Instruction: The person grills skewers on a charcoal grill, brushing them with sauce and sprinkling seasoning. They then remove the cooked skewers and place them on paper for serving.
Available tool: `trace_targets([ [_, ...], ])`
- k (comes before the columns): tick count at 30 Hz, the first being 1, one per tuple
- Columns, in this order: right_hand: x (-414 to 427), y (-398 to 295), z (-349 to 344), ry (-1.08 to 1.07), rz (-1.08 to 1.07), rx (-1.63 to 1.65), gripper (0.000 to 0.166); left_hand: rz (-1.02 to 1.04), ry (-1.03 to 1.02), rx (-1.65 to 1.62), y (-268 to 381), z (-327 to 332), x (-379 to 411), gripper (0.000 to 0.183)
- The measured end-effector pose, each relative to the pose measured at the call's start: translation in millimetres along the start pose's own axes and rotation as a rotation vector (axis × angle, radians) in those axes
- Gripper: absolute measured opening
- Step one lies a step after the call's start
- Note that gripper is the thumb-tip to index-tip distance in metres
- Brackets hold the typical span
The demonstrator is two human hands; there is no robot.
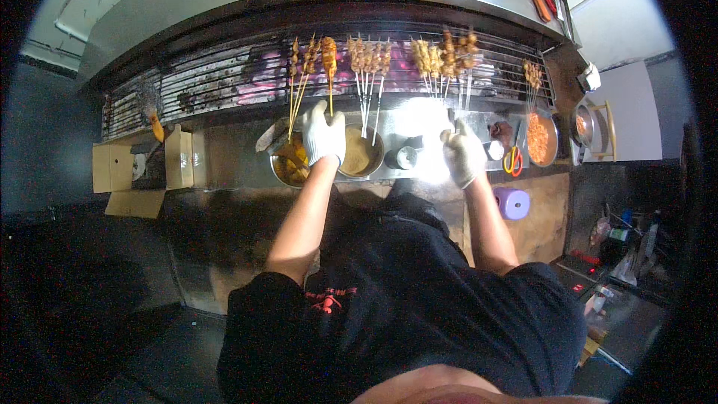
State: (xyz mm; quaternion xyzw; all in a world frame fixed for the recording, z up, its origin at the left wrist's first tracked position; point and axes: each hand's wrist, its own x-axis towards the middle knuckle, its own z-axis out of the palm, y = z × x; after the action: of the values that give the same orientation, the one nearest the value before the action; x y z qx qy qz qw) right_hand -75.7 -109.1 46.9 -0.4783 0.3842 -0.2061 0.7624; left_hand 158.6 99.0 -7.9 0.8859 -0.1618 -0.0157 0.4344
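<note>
My left hand (323,137), in a white knit glove, has thumb and forefinger around the stick of an orange-glazed skewer (329,57) over the charcoal grill (207,81). Thinner meat skewers (309,56) lie just left of it, their sticks pointing toward me. My right hand (464,154), also gloved, is at the grill's near side. Its fingertips are close to the stick ends of browned skewers (466,50); glare hides whether it grips one. Below my left hand are a metal bowl of yellow-brown sauce (289,165) and a bowl of tan powder (358,151).
Pale meat skewers (367,59) lie mid-grill, others (533,74) at its right end. Shakers (403,158), scissors (512,161) and a bowl of orange-red food (538,140) line the near ledge. A cardboard box (179,157) stands left, a purple stool (512,203) below right.
</note>
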Motion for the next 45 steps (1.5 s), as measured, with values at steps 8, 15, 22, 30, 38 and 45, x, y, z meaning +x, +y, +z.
trace_targets([
  [8, 2, 26, 59, -0.205, 0.155, 0.205, 0.013, -0.796, -0.655, -1.232, -32, 8, 28, 0.030],
  [15, 15, 26, 61, -0.197, 0.211, 0.157, 0.048, -0.503, -0.278, -0.701, -36, -38, 37, 0.029],
  [22, 43, 58, 76, -0.128, 0.312, 0.136, 0.044, -0.356, -0.078, 0.080, -116, -69, 97, 0.026],
  [30, 68, 102, 103, -0.002, 0.170, -0.151, 0.035, -0.674, -0.375, -0.645, -107, -57, 88, 0.017],
  [38, 55, 114, 140, -0.022, 0.211, 0.337, 0.030, -0.924, -0.925, -1.327, -103, -58, 95, 0.024],
  [45, 60, 107, 153, -0.341, 0.408, 0.663, 0.033, -0.830, -0.886, -1.354, -113, -58, 90, 0.025],
])
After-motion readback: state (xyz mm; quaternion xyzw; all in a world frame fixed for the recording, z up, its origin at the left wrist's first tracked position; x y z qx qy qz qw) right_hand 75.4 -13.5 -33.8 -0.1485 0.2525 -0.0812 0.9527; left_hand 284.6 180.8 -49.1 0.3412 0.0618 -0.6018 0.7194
